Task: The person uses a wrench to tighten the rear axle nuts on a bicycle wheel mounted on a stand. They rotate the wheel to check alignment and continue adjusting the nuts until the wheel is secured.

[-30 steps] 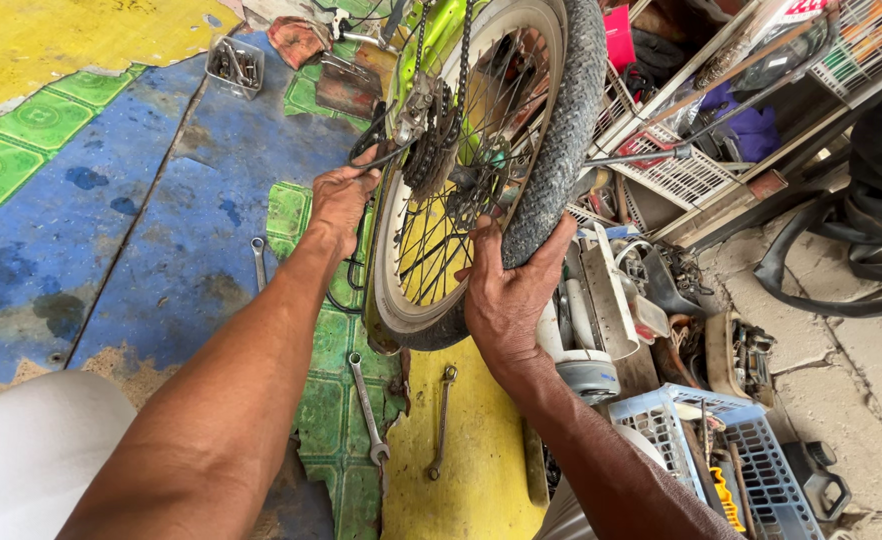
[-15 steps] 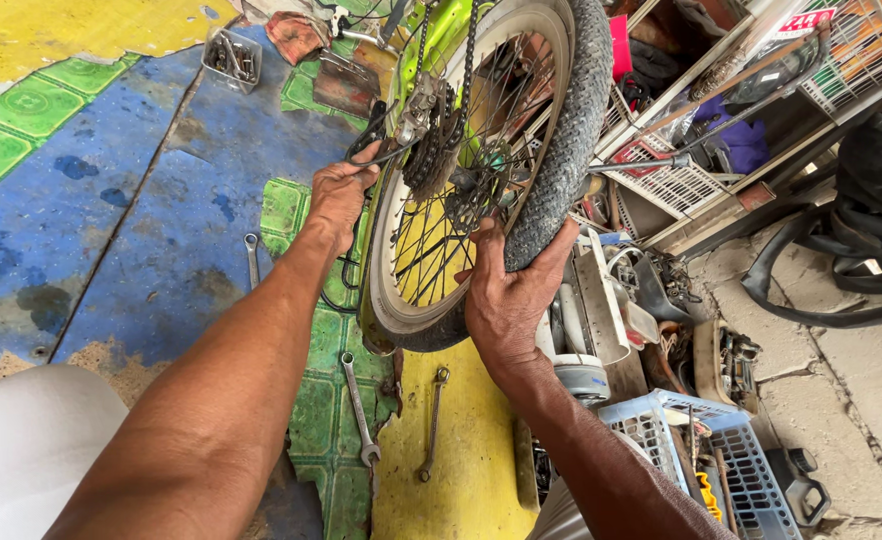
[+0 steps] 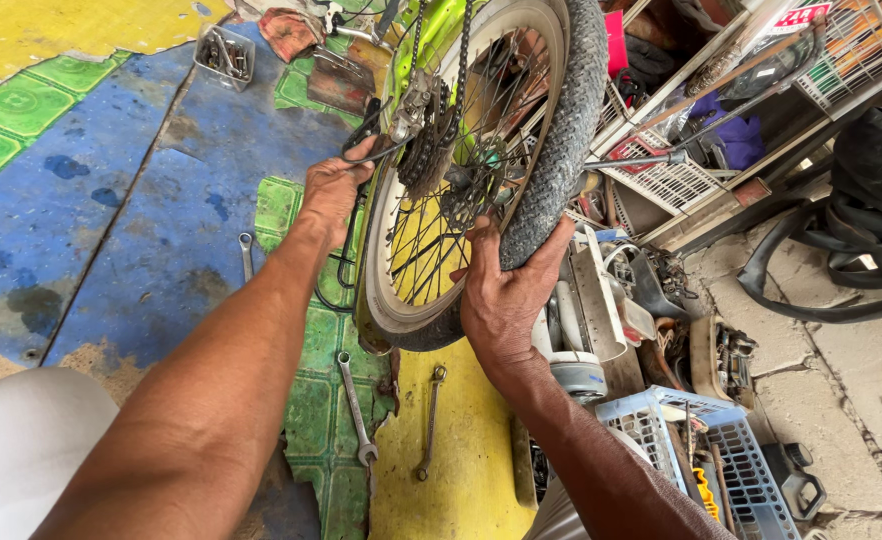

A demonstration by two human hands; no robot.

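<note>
We see the right hand (image 3: 506, 295) gripping the knobby tyre (image 3: 561, 150) of the bicycle wheel (image 3: 441, 250); the left hand (image 3: 333, 190) clutches a black cable (image 3: 361, 150) (beside the sprockets (image 3: 423, 140)).

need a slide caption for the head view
Left hand at the derailleur, right hand gripping the knobby tyre; two spanners on the painted floor.

Bicycle wheel (image 3: 551, 150): knobby black tyre, pale rim, rusty cassette (image 3: 426, 140), upright, off floor.

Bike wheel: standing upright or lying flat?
Upright: the wheel stands on edge above the floor, left hand and right hand steadying it.
</note>
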